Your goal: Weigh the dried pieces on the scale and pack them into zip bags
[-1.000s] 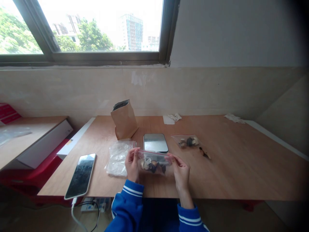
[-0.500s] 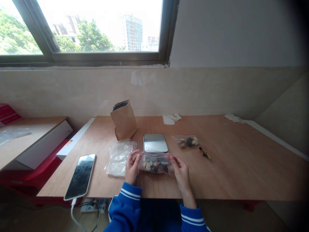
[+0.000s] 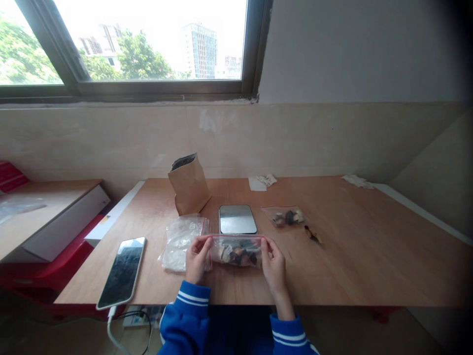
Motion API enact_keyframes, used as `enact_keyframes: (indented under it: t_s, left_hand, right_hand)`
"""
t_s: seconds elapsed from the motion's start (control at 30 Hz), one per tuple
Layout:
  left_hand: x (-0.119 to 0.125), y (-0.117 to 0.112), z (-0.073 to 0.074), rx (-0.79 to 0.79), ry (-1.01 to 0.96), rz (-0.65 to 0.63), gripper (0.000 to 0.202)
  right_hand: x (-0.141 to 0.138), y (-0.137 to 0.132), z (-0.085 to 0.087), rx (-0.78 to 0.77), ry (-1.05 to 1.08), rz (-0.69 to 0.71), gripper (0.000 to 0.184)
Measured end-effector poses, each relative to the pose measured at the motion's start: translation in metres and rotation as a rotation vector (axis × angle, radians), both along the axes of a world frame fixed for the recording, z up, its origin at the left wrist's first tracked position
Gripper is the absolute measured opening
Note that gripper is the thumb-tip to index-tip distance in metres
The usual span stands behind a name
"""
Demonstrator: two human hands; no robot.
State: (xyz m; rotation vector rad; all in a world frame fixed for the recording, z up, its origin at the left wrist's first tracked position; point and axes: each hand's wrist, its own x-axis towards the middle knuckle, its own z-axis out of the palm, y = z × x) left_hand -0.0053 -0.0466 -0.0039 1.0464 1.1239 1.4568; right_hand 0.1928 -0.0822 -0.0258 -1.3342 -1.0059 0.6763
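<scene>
Between my hands is a clear zip bag (image 3: 238, 252) with a red seal line, holding dark and pale dried chunks whose kind I cannot tell. My left hand (image 3: 197, 259) pinches its upper left corner, and my right hand (image 3: 274, 264) pinches the upper right one. The red strip is stretched straight between them. Just behind the bag lies a flat silver scale (image 3: 237, 219). Clear plastic bags (image 3: 177, 246) are piled by my left hand. Farther right rests another filled zip bag (image 3: 288, 217), with a loose dark dried piece (image 3: 313, 234) beside it.
An open brown paper bag (image 3: 190, 185) stands at the back left of the wooden table (image 3: 362, 256). A phone (image 3: 122, 272) with a white cable lies at the left front edge. White paper (image 3: 257, 184) and a crumpled tissue (image 3: 357, 181) lie along the back.
My left hand has shifted slightly left and the bag's top edge is now pulled straighter. Both hands keep hold of its corners.
</scene>
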Motion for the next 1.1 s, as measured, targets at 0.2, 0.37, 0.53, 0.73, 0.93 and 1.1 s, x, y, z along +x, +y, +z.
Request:
enact_keyframes:
  t_s: [0.2,0.37,0.53,0.73,0.93,1.1]
  left_hand:
    - [-0.001,-0.002,0.0,0.013,0.067,0.001,0.023]
    - [-0.003,-0.002,-0.004,0.041,0.051,-0.016,0.022]
    - [-0.001,-0.004,-0.004,0.043,0.042,-0.093,0.025]
    - [-0.002,-0.004,0.0,0.029,0.082,-0.099,0.022]
    - [-0.003,-0.005,0.002,0.053,0.192,-0.029,0.022]
    - [0.001,-0.008,0.005,0.073,0.244,-0.01,0.023]
  right_hand:
    - [-0.001,-0.001,0.002,0.023,-0.018,-0.041,0.037]
    - [0.0,0.0,0.003,-0.007,0.143,0.049,0.038]
    - [-0.001,0.0,0.004,-0.004,0.258,0.179,0.032]
    - [-0.003,0.0,0.004,0.007,0.262,0.121,0.032]
    - [-0.001,0.001,0.001,0.015,0.248,0.056,0.032]
    - [0.0,0.0,-0.001,0.0,0.302,0.092,0.032]
